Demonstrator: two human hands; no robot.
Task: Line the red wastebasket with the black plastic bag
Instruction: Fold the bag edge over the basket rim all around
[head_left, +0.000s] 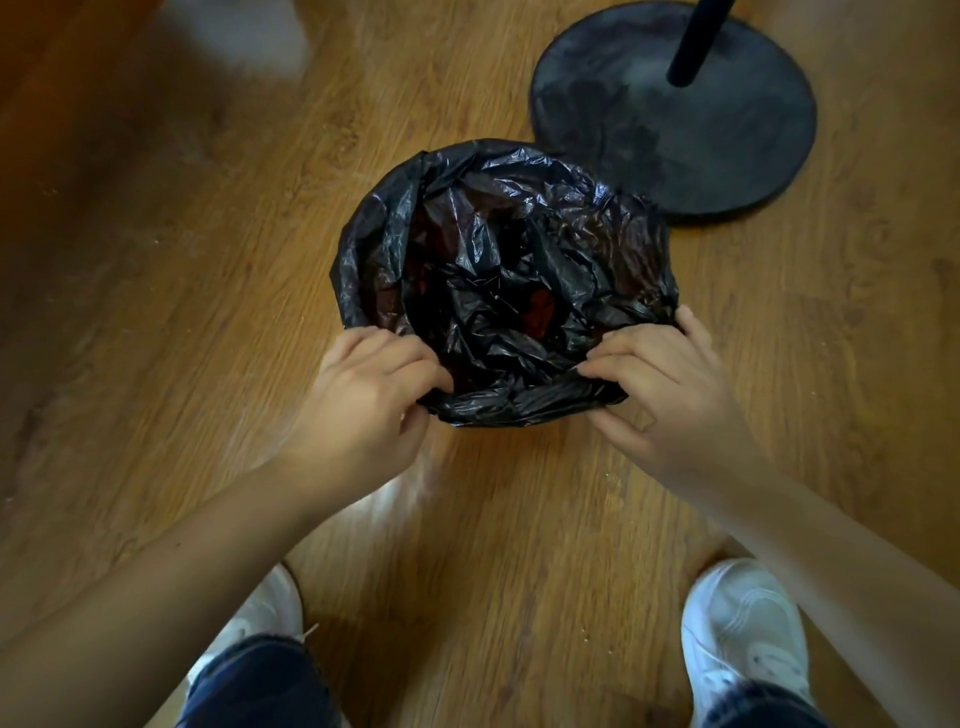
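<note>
Wooden floor (156, 312) under bag-lined wastebasket (363, 249), black round stand base (623, 114), white shoes (743, 634).

Both hands, left (371, 387) and right (662, 387), palms down, fingers curled and pinching, bare forearms outstretched.

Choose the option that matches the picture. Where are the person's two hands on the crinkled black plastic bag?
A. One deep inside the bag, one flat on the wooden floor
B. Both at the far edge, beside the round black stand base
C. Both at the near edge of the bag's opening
C: the left hand and right hand both pinch the near rim of the crinkled black plastic bag, on the side away from the round black stand base.
</note>
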